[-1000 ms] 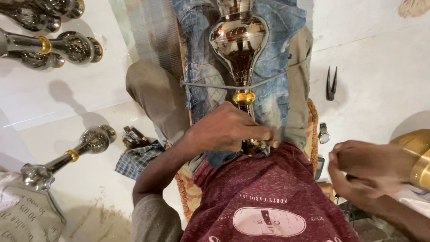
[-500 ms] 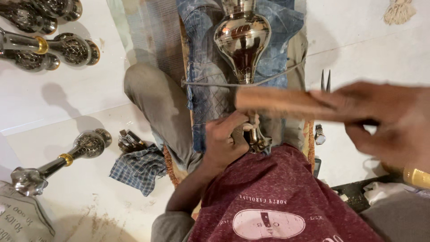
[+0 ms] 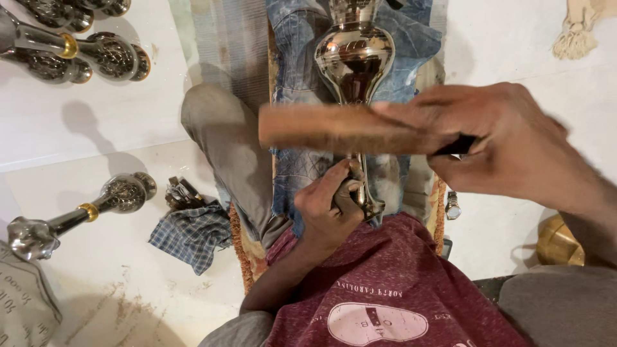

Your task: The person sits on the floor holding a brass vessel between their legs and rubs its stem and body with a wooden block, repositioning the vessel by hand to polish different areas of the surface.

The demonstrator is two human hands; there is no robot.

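Right hand [image 3: 508, 148] raised, gripping wooden block [image 3: 334, 128]

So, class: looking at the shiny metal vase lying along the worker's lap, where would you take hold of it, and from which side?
Grip the vase at its slim neck, from the left, where the left hand already wraps it. The neck is narrow enough to close fingers around; the bulb is wide and polished, so it would likely slip.

A shiny silver bulb-shaped metal vase [image 3: 354, 61] lies lengthwise toward 12 o'clock on blue denim. A brown wooden stick [image 3: 328, 128], horizontal, crosses above its narrow neck.
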